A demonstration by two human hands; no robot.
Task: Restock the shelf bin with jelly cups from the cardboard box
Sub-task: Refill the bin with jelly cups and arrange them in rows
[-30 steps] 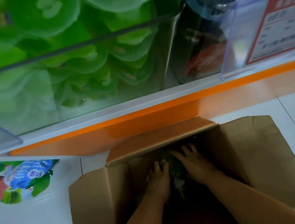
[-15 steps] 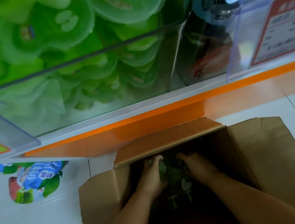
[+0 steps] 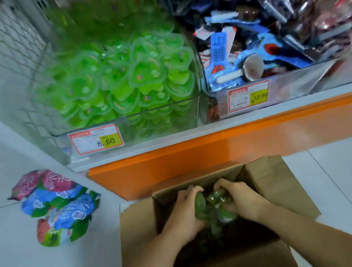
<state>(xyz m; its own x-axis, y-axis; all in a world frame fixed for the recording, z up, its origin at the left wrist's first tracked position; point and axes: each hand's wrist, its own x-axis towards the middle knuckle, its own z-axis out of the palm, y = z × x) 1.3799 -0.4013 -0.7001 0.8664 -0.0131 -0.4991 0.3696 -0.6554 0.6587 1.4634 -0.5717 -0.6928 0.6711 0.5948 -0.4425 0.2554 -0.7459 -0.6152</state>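
An open cardboard box (image 3: 280, 180) stands on the floor below the shelf. Both my hands are inside it, cupped from either side round a bunch of green jelly cups (image 3: 213, 206). My left hand (image 3: 184, 212) grips the bunch from the left and my right hand (image 3: 242, 199) grips it from the right. Above, a clear shelf bin (image 3: 127, 119) with an 8.60 price tag is heaped with bright green heart-shaped jelly cups (image 3: 128, 78). The box's depth is dark.
A second clear bin (image 3: 289, 86) to the right holds blue and dark snack packets. An orange shelf base (image 3: 214, 151) runs in front of the box. Colourful bags (image 3: 56, 208) lie on the white floor at left. A wire mesh panel (image 3: 12, 41) stands left of the bins.
My hands have closed in on a bunch of jelly cups and lifted it a little. My view has tilted up, showing the bins from above.
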